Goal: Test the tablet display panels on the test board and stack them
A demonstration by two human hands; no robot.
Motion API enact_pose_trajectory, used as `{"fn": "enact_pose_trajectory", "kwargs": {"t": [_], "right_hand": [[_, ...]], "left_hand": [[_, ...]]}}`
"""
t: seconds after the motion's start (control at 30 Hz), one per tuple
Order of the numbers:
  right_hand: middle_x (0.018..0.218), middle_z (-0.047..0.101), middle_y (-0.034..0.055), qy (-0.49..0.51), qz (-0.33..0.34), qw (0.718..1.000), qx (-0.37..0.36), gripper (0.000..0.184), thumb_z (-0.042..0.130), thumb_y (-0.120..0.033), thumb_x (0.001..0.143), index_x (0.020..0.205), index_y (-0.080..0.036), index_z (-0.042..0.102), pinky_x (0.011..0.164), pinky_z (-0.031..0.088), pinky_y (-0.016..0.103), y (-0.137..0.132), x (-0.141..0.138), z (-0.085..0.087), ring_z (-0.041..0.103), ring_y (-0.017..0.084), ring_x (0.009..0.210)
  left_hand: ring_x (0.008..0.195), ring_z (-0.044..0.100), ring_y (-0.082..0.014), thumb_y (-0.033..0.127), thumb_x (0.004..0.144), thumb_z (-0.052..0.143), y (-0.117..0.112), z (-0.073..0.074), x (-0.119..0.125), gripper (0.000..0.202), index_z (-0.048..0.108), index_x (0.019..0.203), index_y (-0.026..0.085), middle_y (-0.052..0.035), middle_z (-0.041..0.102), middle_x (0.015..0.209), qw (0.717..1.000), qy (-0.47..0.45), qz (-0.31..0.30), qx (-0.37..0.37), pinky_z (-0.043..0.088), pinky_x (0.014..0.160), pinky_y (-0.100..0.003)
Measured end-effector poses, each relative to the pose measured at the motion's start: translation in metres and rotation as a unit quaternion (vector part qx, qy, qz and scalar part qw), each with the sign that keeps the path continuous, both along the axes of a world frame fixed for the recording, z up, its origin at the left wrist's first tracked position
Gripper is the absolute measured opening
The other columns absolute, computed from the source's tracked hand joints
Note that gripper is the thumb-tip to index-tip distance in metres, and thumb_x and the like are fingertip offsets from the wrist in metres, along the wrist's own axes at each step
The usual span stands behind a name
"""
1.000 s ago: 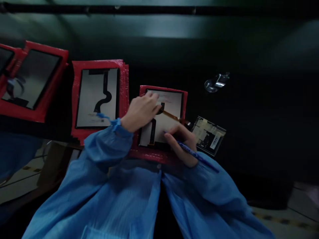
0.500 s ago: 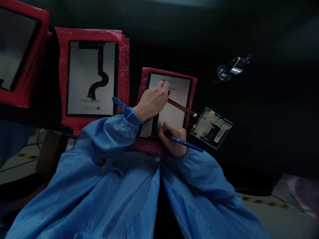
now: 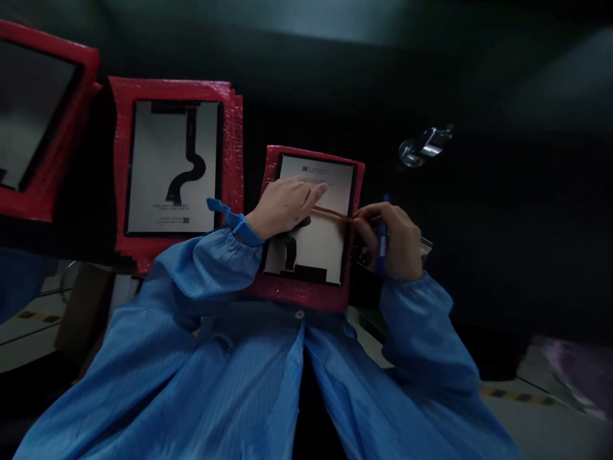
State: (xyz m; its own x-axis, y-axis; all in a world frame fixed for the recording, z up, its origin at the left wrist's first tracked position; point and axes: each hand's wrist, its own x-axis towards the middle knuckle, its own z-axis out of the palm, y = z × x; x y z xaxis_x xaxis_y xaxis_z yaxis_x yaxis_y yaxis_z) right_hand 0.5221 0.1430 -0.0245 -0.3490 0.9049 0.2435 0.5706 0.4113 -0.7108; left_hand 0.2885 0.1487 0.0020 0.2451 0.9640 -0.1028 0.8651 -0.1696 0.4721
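An LCD panel [image 3: 323,246] lies back-up on red bubble wrap [image 3: 306,297] in front of me. My left hand [image 3: 285,204] rests over it, closed around the near end of an orange-brown ribbon cable [image 3: 330,212]; its fingertips hide the joint with the panel's black flex [image 3: 289,250]. At the panel's right edge my right hand [image 3: 395,236] pinches the cable's other end between thumb and finger. A blue pen [image 3: 382,246] is also tucked in its fingers. Partly hidden behind that hand is a circuit board [image 3: 425,248].
Left of the panel, another LCD panel [image 3: 158,166] with a curved black flex lies on stacked red bubble wrap [image 3: 122,140]. A further panel [image 3: 36,96] is at the far left. A shiny clear-and-metal object [image 3: 426,147] lies at the back right of the dark table.
My right hand has moved from the panel's lower edge rightward to the cable's free end, the pen turning upright in it. My left hand has shifted slightly down-left, uncovering printed text on the panel.
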Motion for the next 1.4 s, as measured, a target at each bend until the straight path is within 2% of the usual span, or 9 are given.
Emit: {"fn": "enact_pose_trajectory", "kwargs": {"t": [0.13,0.27,0.43,0.53,0.7,0.83,1.03,1.17,1.4], "right_hand": [[0.089,0.067,0.0046,-0.020,0.084,0.996,-0.027,0.030,0.077,-0.045,0.083,0.088,-0.024,0.056,0.074,0.049,0.036,0.016,0.002,-0.008,0.060,0.023,0.082],[0.101,0.068,0.0060,0.024,0.114,0.989,-0.087,0.037,0.076,-0.046,0.083,0.091,-0.023,0.049,0.075,0.050,0.035,0.022,-0.008,-0.007,0.063,0.021,0.084],[0.084,0.064,-0.0004,0.180,0.174,0.943,-0.218,0.039,0.070,-0.047,0.089,0.084,-0.025,0.037,0.067,0.052,0.029,0.034,-0.023,0.009,0.063,0.015,0.074],[0.076,0.059,-0.0022,0.224,0.148,0.941,-0.207,0.039,0.067,-0.048,0.091,0.080,-0.026,0.037,0.062,0.053,0.028,0.040,-0.030,0.016,0.060,0.013,0.067],[0.078,0.061,-0.0021,0.246,0.104,0.952,-0.150,0.038,0.068,-0.044,0.090,0.080,-0.026,0.037,0.066,0.056,0.030,0.039,-0.035,0.014,0.063,0.014,0.069],[0.085,0.066,-0.0006,0.256,0.084,0.953,-0.139,0.037,0.073,-0.042,0.087,0.082,-0.026,0.039,0.065,0.057,0.030,0.032,-0.036,0.012,0.066,0.015,0.073],[0.086,0.069,-0.0009,0.271,0.093,0.948,-0.140,0.029,0.071,-0.027,0.088,0.084,-0.025,0.042,0.065,0.056,0.028,0.025,-0.037,0.019,0.067,0.014,0.073],[0.084,0.068,-0.0010,0.264,0.091,0.950,-0.140,0.030,0.071,-0.026,0.087,0.081,-0.025,0.042,0.062,0.053,0.026,0.025,-0.037,0.022,0.066,0.013,0.071],[0.079,0.067,-0.0016,0.266,0.103,0.950,-0.124,0.032,0.072,-0.025,0.087,0.079,-0.023,0.041,0.054,0.044,0.024,0.025,-0.036,0.021,0.059,0.011,0.063]], "left_hand": [[0.064,0.061,-0.0162,0.046,0.103,0.042,0.003,0.007,-0.011,0.048,0.053,0.067,0.017,-0.0035,0.060,0.063,0.961,-0.232,-0.025,-0.146,0.041,0.062,-0.028],[0.076,0.069,-0.0175,0.037,0.087,0.071,0.002,0.016,-0.020,0.034,0.055,0.106,0.014,-0.0037,0.070,0.077,0.862,-0.413,-0.074,-0.283,0.049,0.068,-0.026],[0.067,0.059,-0.0103,0.029,0.088,0.070,-0.001,0.017,-0.021,0.033,0.060,0.117,0.015,0.0012,0.061,0.076,0.819,-0.486,-0.046,-0.302,0.047,0.066,-0.024],[0.059,0.048,-0.0080,0.036,0.089,0.067,-0.001,0.016,-0.019,0.025,0.064,0.106,0.018,0.0021,0.055,0.074,0.796,-0.504,-0.003,-0.335,0.037,0.052,-0.021],[0.049,0.030,-0.0062,0.043,0.094,0.046,0.000,0.018,-0.018,0.032,0.064,0.091,0.017,0.0000,0.049,0.075,0.691,-0.575,0.020,-0.438,0.020,0.041,-0.021],[0.046,0.026,-0.0032,0.039,0.094,0.058,-0.003,0.020,-0.015,0.029,0.065,0.079,0.015,0.0017,0.051,0.069,0.764,-0.545,0.028,-0.343,0.018,0.040,-0.020],[0.063,0.056,-0.0100,0.034,0.096,0.060,-0.009,0.019,-0.006,0.029,0.073,0.080,0.013,-0.0006,0.062,0.064,0.885,-0.446,0.009,-0.131,0.045,0.065,-0.022],[0.062,0.056,-0.0109,0.032,0.096,0.058,-0.009,0.016,-0.004,0.030,0.073,0.077,0.013,-0.0001,0.063,0.063,0.917,-0.387,-0.009,-0.094,0.043,0.063,-0.024],[0.062,0.058,-0.0118,0.030,0.093,0.060,-0.008,0.012,-0.005,0.027,0.075,0.078,0.014,-0.0006,0.066,0.066,0.930,-0.360,-0.007,-0.071,0.043,0.061,-0.024]]}}
